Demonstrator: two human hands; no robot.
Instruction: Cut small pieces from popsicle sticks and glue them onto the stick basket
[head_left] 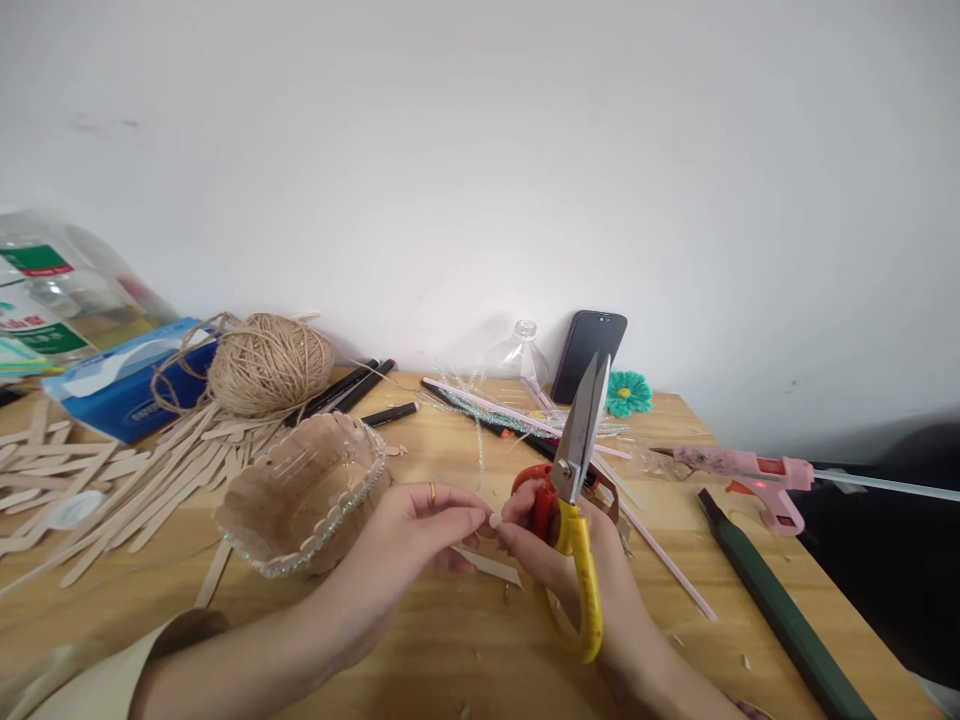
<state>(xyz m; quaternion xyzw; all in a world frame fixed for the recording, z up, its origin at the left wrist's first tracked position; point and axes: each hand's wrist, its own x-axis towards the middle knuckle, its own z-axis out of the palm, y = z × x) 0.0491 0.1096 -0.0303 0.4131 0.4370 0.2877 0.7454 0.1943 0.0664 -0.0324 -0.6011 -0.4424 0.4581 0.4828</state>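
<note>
My left hand [431,525], with a ring on one finger, is closed in a pinch on a small pale rounded piece [495,521]. The fingertips of my right hand [559,550] meet the same piece from the other side. Hooked over the right hand is a pair of scissors [574,480] with red and yellow handles, blades slightly apart and pointing up. Below the fingers shows a pale flat strip [491,568]; whether a hand holds it is hidden. Left of my hands stands a clear basin-like container [300,500] lined with wooden pieces and edged with glittery trim.
Craft sticks [165,480], a twine ball [270,362] and a blue tissue pack [135,385] lie left. Black markers [345,390], a cut bottle top [523,350], a phone [585,355] and a teal flower [628,393] sit behind. A pink glue gun [750,475] and dark green bar [780,610] lie right.
</note>
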